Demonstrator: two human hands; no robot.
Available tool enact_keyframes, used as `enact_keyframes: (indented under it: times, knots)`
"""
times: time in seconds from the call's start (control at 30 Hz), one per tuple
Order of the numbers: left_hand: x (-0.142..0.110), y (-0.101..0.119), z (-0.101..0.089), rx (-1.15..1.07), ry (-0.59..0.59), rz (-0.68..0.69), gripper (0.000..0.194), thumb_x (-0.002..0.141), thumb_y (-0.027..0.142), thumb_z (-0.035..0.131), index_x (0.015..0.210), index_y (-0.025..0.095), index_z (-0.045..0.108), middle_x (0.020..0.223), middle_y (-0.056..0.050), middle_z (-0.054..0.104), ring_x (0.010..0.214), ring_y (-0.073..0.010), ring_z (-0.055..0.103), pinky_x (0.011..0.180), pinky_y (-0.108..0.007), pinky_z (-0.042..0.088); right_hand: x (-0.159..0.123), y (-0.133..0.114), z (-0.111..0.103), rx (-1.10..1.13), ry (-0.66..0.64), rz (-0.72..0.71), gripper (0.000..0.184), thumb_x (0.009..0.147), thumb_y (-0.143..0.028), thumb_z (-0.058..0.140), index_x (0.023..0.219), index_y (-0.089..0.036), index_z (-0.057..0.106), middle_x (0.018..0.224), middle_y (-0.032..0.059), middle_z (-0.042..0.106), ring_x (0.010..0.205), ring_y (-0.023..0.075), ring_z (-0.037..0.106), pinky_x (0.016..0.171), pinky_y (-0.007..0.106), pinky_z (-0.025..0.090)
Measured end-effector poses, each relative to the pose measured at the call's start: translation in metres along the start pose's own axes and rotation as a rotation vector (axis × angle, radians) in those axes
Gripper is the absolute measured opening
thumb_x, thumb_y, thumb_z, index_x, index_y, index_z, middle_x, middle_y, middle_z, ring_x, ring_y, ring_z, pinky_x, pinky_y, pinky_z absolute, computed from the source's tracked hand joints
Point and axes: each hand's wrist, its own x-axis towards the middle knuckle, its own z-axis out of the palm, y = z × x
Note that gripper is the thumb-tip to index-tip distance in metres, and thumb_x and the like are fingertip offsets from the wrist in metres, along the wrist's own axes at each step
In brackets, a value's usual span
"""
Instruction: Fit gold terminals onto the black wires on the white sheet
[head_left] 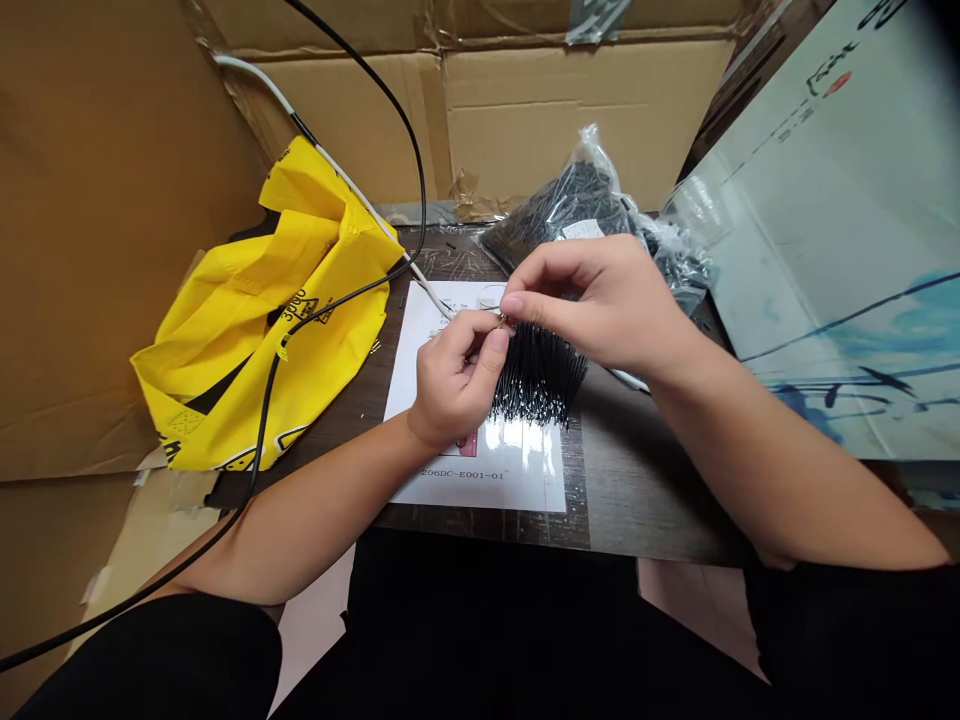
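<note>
My left hand (459, 378) is closed, thumb against a curled forefinger, on a small brass-coloured metal piece (503, 320). The fingertips of my right hand (600, 295) meet it there in a pinch; whatever lies between them is too small to make out. Just beneath both hands lies a bundle of short black wires (536, 385) with shiny ends, partly hidden by the hands. The bundle rests on a printed white sheet (540, 492) under a glossy cover.
A yellow bag (330, 340) stands at left, crossed by a black cable (262, 425) and a white cable (352, 190). Behind my right hand sits a clear plastic bag of black pieces (562, 205). Cardboard (570, 120) walls the back; a printed white panel (840, 260) leans at right.
</note>
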Motion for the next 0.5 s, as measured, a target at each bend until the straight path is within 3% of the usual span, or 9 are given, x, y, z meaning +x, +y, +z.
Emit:
enact_keyframes:
  times: [0.13,0.37,0.5]
  knots:
    - [0.0021,0.0018,0.0005,-0.031,-0.003,0.001,0.017,0.097,0.032,0.051,0.096,0.020,0.062,0.079,0.001,0.063,0.062,-0.0045,0.050,0.060,-0.020,0.043,-0.0014,-0.0011,-0.0050,-0.013,0.056,-0.001,0.034,0.089,-0.052,0.062,0.086,-0.020,0.070,0.076,0.0014,0.067,0.067,0.0111,0.054,0.062,0.026,0.042]
    - [0.0020,0.0006,0.0002,-0.010,0.023,-0.016,0.017,0.097,0.034,0.051,0.098,0.022,0.063,0.071,0.003,0.058,0.061,-0.0053,0.047,0.058,-0.021,0.041,-0.0022,-0.0067,0.0000,-0.073,-0.004,-0.063,0.026,0.091,-0.042,0.061,0.082,-0.020,0.071,0.081,0.0024,0.069,0.070,0.0117,0.055,0.066,0.027,0.043]
    - [0.0020,0.0009,-0.0003,-0.034,0.019,-0.001,0.017,0.097,0.033,0.051,0.099,0.020,0.063,0.084,0.000,0.066,0.069,-0.0057,0.055,0.065,-0.020,0.047,-0.0020,-0.0030,0.0010,-0.037,0.062,-0.027,0.031,0.090,-0.049,0.062,0.085,-0.019,0.071,0.077,0.0013,0.067,0.066,0.0103,0.052,0.062,0.026,0.041]
